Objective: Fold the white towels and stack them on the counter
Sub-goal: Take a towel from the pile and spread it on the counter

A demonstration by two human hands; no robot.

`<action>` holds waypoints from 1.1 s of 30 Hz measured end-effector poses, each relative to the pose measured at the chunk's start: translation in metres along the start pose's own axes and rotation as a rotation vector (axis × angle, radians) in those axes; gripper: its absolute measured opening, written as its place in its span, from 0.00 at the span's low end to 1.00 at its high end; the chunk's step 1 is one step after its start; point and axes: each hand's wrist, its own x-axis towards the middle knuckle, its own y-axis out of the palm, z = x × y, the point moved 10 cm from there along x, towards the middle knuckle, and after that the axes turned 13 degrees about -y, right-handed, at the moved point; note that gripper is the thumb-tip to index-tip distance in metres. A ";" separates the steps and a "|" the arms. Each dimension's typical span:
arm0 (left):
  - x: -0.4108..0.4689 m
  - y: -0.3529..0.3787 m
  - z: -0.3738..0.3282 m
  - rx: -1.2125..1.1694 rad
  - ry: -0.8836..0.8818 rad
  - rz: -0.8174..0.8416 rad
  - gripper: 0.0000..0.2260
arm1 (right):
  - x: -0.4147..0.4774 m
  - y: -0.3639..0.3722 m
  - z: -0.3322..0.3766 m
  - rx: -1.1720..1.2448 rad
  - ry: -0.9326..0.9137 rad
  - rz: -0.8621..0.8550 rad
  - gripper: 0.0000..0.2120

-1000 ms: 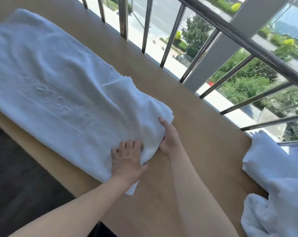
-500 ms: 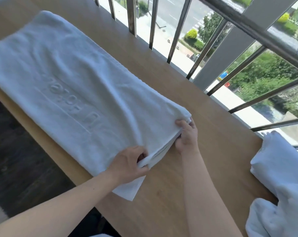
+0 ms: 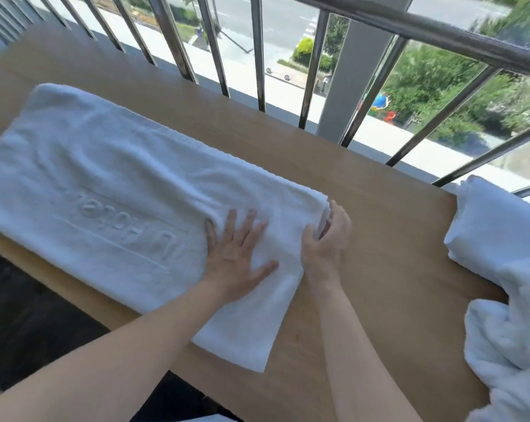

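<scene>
A long white towel [image 3: 111, 184] with raised lettering lies folded lengthwise across the wooden counter [image 3: 394, 269], with one lower layer sticking out toward me at its right end. My left hand [image 3: 236, 254] rests flat on the towel near that end, fingers spread. My right hand [image 3: 327, 242] pinches the towel's right edge between thumb and fingers. More white towels [image 3: 501, 239] lie bunched at the counter's right end, apart from both hands.
A metal railing [image 3: 312, 74] with vertical bars runs along the counter's far edge, with a street and trees far below. A dark floor [image 3: 29, 315] shows past the counter's near edge on the left.
My left hand let go of the near corner and now lies flat on the towel. The lifted right end has been laid down, and my right hand still grips its edge.
</scene>
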 end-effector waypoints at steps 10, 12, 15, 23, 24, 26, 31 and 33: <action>0.021 -0.033 0.048 -0.109 0.224 -0.097 0.26 | -0.075 0.069 0.067 -0.326 -0.190 0.109 0.27; 0.039 -0.034 0.098 -0.091 0.052 -0.081 0.29 | -0.090 0.109 0.081 -0.350 -0.247 0.226 0.28; 0.063 -0.041 0.135 -0.076 0.025 -0.056 0.28 | -0.093 0.161 0.095 -0.414 -0.278 0.289 0.27; 0.074 -0.038 0.135 -0.068 0.288 -0.087 0.29 | -0.033 0.196 0.068 -0.809 -0.136 0.302 0.25; 0.073 -0.038 0.133 -0.080 0.306 -0.091 0.29 | -0.024 0.192 0.063 -0.837 -0.109 0.300 0.25; 0.070 -0.040 0.128 -0.093 0.338 -0.077 0.30 | -0.003 0.182 0.052 -0.869 -0.026 0.294 0.26; 0.068 -0.042 0.120 -0.078 0.371 -0.067 0.29 | 0.052 0.185 0.065 -0.818 -0.065 0.261 0.25; 0.069 -0.044 0.119 -0.071 0.371 -0.074 0.29 | 0.058 0.195 0.085 -0.781 -0.249 0.223 0.18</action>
